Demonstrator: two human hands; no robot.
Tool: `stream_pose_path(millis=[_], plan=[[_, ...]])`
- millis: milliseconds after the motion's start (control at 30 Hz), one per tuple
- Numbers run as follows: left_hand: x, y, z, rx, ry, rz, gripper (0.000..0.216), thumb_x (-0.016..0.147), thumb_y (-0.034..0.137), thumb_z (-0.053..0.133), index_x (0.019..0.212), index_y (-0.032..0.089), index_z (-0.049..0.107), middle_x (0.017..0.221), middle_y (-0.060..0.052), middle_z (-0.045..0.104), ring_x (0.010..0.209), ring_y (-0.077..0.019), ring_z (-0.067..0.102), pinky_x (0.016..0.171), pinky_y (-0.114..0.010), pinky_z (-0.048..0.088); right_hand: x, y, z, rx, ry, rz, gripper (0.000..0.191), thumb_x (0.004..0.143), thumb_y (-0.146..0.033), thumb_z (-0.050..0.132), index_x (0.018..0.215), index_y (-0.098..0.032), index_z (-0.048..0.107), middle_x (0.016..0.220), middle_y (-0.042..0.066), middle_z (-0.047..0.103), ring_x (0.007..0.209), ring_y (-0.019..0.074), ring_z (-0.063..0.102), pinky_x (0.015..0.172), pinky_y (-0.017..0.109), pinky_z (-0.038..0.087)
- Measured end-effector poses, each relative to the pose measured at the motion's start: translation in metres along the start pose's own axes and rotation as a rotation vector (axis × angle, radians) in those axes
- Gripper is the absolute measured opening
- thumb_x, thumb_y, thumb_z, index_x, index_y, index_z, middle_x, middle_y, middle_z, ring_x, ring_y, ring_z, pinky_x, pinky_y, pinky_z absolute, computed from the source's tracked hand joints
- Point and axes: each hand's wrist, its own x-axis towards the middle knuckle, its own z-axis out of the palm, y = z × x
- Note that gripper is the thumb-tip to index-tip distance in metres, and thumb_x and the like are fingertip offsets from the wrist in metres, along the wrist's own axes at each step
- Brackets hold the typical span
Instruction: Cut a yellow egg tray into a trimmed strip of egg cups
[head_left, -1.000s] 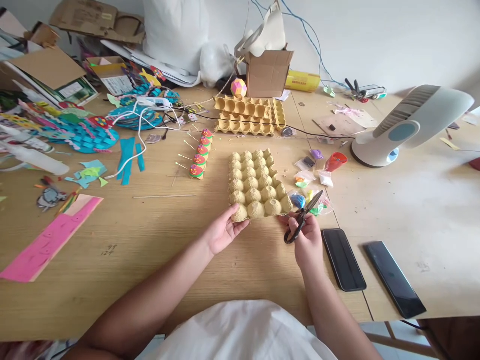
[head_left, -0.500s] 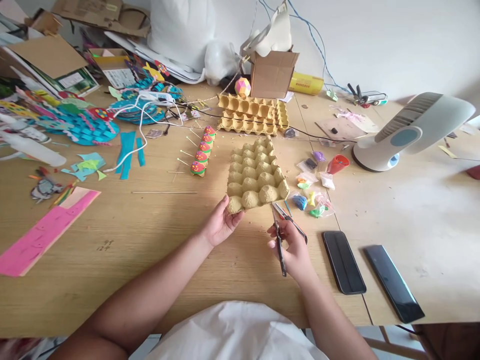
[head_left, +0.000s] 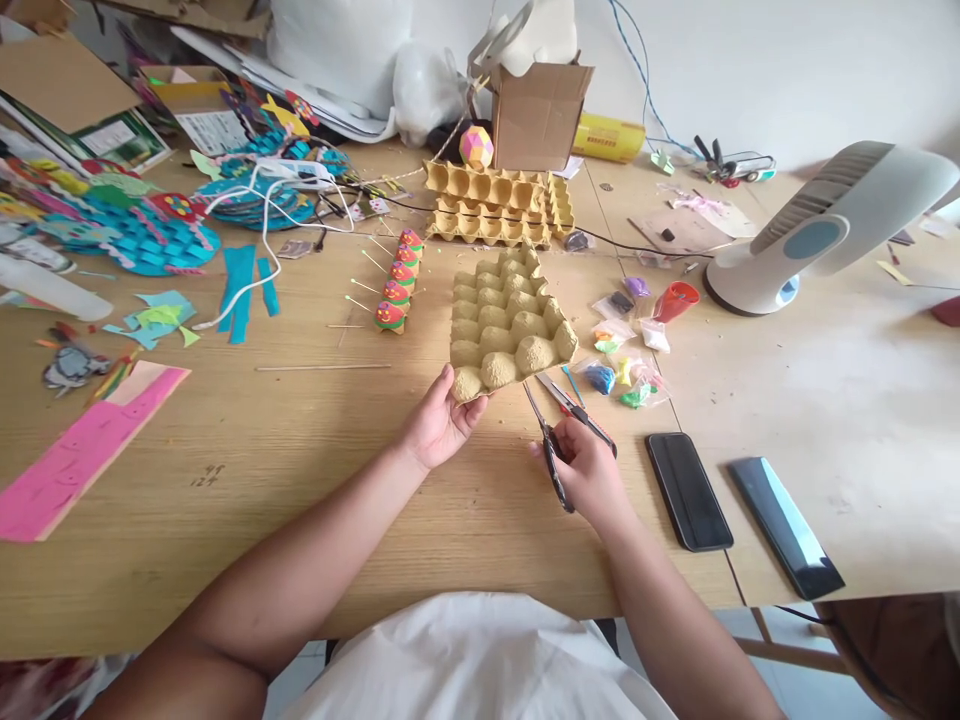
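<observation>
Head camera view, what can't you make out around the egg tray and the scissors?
- Egg tray: its underside faces away from the head view, and the left hand covers the near-left corner.
- Scissors: the right hand hides most of the handles.
- Small bags beside the tray: contents too small to identify.
- Cardboard box: its inside is hidden by its own walls.
</observation>
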Motion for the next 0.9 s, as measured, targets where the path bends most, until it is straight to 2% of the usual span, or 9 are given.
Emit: stream_pose_path(millis=[233,467,800,900], plan=[[0.002,-0.002,-0.001,0.038,-0.060,0.038,0.021,0.096,0.033,0.064,0.107,0.016,0.068,0.104,-0.005,0.076,0.087,-0.0135,0.074,0.069,-0.019,0.062,0.001,0.002,0.003,0.105,-0.053,0.007,0.036,0.082,-0.048,0.072,0.073,-0.025,0.047,0.060,-0.007,0.041,0.055,0.0116,0.037,0.050,0.026,0.026],[0.003,-0.004,-0.007,0.062,-0.219,0.115,0.025,0.090,0.025,0.069,0.115,0.020,0.066,0.116,-0.003,0.073,0.103,-0.0152,0.070,0.080,-0.025,0.063,-0.001,-0.001,0.002,0.167,-0.095,0.056,0.042,0.082,-0.054,0.073,0.073,-0.024,0.045,0.061,-0.007,0.038,0.056,0.0112,0.033,0.050,0.026,0.024],[-0.001,-0.006,-0.003,0.179,-0.267,0.252,0.036,0.081,0.026,0.079,0.113,0.026,0.064,0.130,-0.001,0.068,0.115,-0.0165,0.065,0.085,-0.027,0.058,0.000,0.007,0.006,0.213,-0.099,0.053,0.040,0.083,-0.051,0.073,0.074,-0.024,0.045,0.061,-0.008,0.038,0.056,0.0111,0.034,0.051,0.025,0.023],[-0.002,-0.008,-0.002,0.201,-0.268,0.262,0.041,0.078,0.024,0.081,0.114,0.027,0.062,0.128,-0.001,0.069,0.117,-0.0178,0.064,0.088,-0.029,0.057,0.001,0.010,0.007,0.238,-0.099,0.058,0.040,0.083,-0.052,0.073,0.075,-0.024,0.045,0.062,-0.007,0.039,0.056,0.0111,0.034,0.051,0.025,0.023]])
